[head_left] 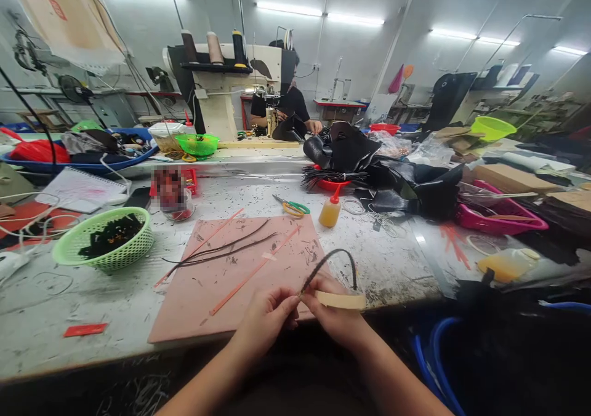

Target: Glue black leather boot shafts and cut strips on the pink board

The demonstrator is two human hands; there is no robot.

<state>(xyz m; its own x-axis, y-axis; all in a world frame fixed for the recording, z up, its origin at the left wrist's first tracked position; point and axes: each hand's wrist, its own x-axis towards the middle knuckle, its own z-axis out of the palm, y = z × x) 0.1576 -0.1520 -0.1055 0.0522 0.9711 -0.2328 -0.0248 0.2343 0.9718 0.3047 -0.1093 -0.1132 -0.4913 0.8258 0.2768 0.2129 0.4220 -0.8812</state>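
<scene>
My left hand (268,312) and right hand (339,322) are pinched closed on one end of the black strip (330,255), lower centre of the frame, its length arching upward; the cream band (344,301) rests at my right hand, how firmly I cannot tell; if my pinch slackens, the springy strip could flick free; if those fingers spread, the band could drop; a careless swing could topple the red-tipped bottle (329,213), right of centre.

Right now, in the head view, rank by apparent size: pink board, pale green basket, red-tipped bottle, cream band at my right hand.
1. Pink board
2. Pale green basket
3. Red-tipped bottle and cream band: unsure; the band sits nearer the camera.
</scene>
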